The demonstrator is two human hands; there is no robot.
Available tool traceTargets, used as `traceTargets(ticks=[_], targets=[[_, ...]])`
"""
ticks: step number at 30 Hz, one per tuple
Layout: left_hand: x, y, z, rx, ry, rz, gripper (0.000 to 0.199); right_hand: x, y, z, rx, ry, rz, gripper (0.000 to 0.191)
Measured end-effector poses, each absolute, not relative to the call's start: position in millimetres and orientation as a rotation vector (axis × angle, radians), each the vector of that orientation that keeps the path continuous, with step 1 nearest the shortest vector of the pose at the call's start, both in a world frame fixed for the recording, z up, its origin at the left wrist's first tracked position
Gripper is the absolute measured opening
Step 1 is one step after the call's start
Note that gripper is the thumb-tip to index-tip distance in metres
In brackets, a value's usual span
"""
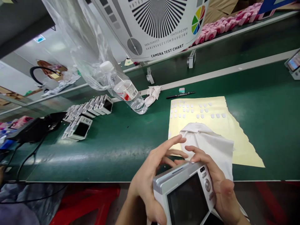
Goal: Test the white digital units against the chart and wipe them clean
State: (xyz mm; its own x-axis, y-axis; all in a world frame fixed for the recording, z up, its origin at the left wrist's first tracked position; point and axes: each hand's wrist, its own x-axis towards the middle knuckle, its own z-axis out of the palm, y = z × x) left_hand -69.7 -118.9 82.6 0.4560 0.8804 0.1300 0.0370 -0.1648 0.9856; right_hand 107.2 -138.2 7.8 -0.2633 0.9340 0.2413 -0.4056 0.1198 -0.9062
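Note:
A silver and white digital camera [184, 197] with a dark screen is tilted up toward me, close to the table's front edge. My left hand [152, 178] holds its left side, thumb along the edge and fingers stretched past the top. Around the button side, my right hand [215, 184] grips it, index finger at the top edge. Just behind both hands is a white cloth [208, 143], partly over a torn yellow sheet [234, 131] with rows of small pale stickers. Whether the right hand touches the cloth is unclear. Another dark-screened item [212, 219] shows partly below the camera.
Rows of similar cameras [81, 128] stand at left. A water bottle [131, 97] leans near a crumpled cloth [153, 94] and a black pen [180, 95]. A camera test chart [140, 37] hangs at the back. A red stool [89, 200] is below the table.

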Motion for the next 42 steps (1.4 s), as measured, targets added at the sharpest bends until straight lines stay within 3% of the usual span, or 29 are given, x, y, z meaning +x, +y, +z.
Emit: traceTargets(ticks=[4, 9, 11, 14, 16, 22, 37, 42], targets=[[-77.3, -122.3, 89.9, 1.966, 1.028, 1.065, 0.092, 114.5, -127.2, 10.2, -0.609, -1.225, 1.442, 0.053], [-70.1, -137.8, 62.0, 1.871, 1.095, 1.100, 0.054, 124.4, -113.4, 4.6, -0.854, -1.198, 1.287, 0.037], [-65.8, -143.6, 49.6, 1.760, 1.078, 1.028, 0.060, 124.9, -111.3, 3.6, -0.878, -1.196, 1.229, 0.041], [-64.5, -142.4, 36.9, 1.733, 1.022, 0.968, 0.100, 123.3, -110.0, 5.7, -0.863, -1.310, 1.077, 0.043], [-67.2, -135.9, 31.1, 1.828, 1.086, 0.958, 0.111, 122.4, -109.1, 7.7, -0.885, -1.417, 0.963, 0.046], [-76.3, -121.8, 17.0, 2.022, 1.220, 1.029, 0.085, 124.2, -105.7, 3.3, -0.907, -1.590, 0.819, 0.053], [-78.1, -122.2, 10.0, 2.303, 1.366, 1.146, 0.086, 127.6, -107.8, -4.6, -0.881, -1.505, 0.921, 0.055], [-76.6, -122.2, 11.5, 2.273, 1.333, 1.226, 0.085, 130.1, -114.7, 10.0, -0.817, -1.142, 1.376, 0.046]])
